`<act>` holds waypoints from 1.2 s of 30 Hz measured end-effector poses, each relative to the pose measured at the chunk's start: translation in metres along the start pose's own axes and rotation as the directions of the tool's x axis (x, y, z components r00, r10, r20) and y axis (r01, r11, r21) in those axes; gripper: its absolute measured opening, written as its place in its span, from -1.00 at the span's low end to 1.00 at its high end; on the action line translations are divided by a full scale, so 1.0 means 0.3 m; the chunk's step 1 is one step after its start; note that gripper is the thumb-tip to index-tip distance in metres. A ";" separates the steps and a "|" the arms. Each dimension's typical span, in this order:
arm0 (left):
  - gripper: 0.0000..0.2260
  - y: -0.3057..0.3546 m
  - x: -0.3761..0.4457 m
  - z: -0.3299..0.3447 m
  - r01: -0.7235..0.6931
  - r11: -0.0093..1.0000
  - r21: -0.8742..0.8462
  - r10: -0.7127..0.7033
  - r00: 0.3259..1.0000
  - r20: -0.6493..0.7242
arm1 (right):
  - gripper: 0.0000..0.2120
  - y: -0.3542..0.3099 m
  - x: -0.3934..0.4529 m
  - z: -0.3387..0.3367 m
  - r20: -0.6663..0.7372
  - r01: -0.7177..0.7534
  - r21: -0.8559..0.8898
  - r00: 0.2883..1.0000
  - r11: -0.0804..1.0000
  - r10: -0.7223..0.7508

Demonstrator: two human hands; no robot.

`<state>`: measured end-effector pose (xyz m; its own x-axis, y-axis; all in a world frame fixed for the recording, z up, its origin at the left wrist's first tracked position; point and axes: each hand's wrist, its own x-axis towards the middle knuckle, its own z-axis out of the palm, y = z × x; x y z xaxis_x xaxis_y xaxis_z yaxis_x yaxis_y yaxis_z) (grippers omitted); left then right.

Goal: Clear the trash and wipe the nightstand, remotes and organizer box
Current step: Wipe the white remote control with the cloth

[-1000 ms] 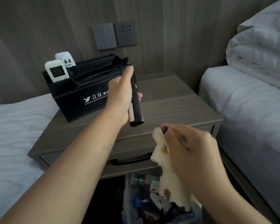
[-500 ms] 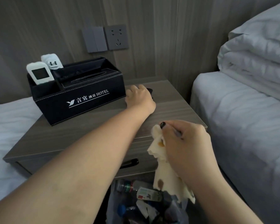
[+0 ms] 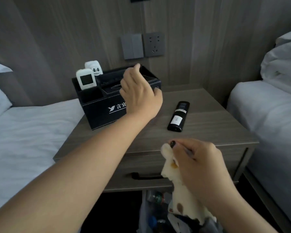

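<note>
Left hand (image 3: 139, 93) hovered over the box's (image 3: 104, 106) right end, fingers loosely curled, gripping nothing as far as could be seen; whether it touched the rim couldn't be told. Right hand (image 3: 196, 163) pinched a stained cloth (image 3: 180, 195) btwn thumb and fingers, low in front of the worktop (image 3: 208, 130). Progress, judged: trash looked bagged below in a bag (image 3: 151, 214), worktop top bare of litter. Black remote (image 3: 178, 116) lay flat on the worktop, just right of the box, poss. wiped. Prob. left: 2 white remotes (image 3: 86, 79) standing in the box's left slots, the box itself, maybe the worktop. Count: 3 remotes, 1 box, 1 cloth, 1 bag.
</note>
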<state>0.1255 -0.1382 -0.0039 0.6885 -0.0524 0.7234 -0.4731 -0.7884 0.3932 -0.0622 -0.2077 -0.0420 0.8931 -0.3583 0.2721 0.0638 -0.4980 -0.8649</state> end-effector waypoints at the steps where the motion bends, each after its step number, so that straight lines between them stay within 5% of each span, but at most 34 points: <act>1: -0.34 -0.066 -0.005 -0.034 -0.039 0.999 0.025 0.040 0.999 -0.035 | -0.78 -0.012 -0.003 0.026 0.022 0.032 -0.022 0.999 0.999 -0.031; 4: -0.35 -0.260 0.013 -0.126 -0.061 0.995 0.085 0.073 0.986 -0.153 | -0.78 -0.034 -0.004 0.101 0.081 0.093 -0.072 0.993 0.993 -0.087; 7: -0.33 -0.399 0.084 -0.206 0.103 0.995 0.002 -0.100 0.969 -0.226 | -0.73 -0.055 -0.009 0.167 0.124 0.128 -0.092 0.985 0.987 -0.117; 14: -0.50 -0.595 0.202 -0.239 0.444 0.887 0.122 -0.460 0.873 0.162 | -0.69 -0.052 -0.016 0.266 0.173 0.105 -0.090 0.981 0.990 -0.088; 17: -0.58 -0.599 0.221 -0.243 0.425 0.902 0.071 -0.430 0.878 0.211 | -0.68 -0.051 -0.019 0.280 0.194 0.138 -0.120 0.975 0.983 -0.113; 25: -0.71 -0.555 0.238 -0.268 0.310 0.943 0.122 -0.321 0.943 0.089 | -0.73 -0.026 -0.017 0.181 0.185 0.180 -0.134 0.971 0.975 -0.153; 30: -0.70 -0.469 0.242 -0.302 0.172 0.934 -0.314 -0.243 0.948 -0.204 | -0.76 -0.003 -0.015 0.109 0.147 0.165 -0.142 0.979 0.976 -0.144; 34: -0.91 -0.243 0.085 -0.375 0.101 0.736 -0.670 -0.384 0.877 -0.290 | -0.77 0.022 -0.015 0.045 0.068 0.096 -0.122 0.994 0.988 -0.089; 36: -0.89 -0.163 -0.048 -0.382 0.116 0.529 -0.840 -0.493 0.848 -0.194 | -0.77 0.027 -0.012 0.018 0.012 0.045 -0.067 0.999 0.997 -0.044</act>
<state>0.0758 -0.0288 0.0316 0.7108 0.4632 0.5293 -0.6325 0.0918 0.7691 -0.0625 -0.2060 -0.0522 0.8946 -0.3265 0.3052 0.0738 -0.5657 -0.8213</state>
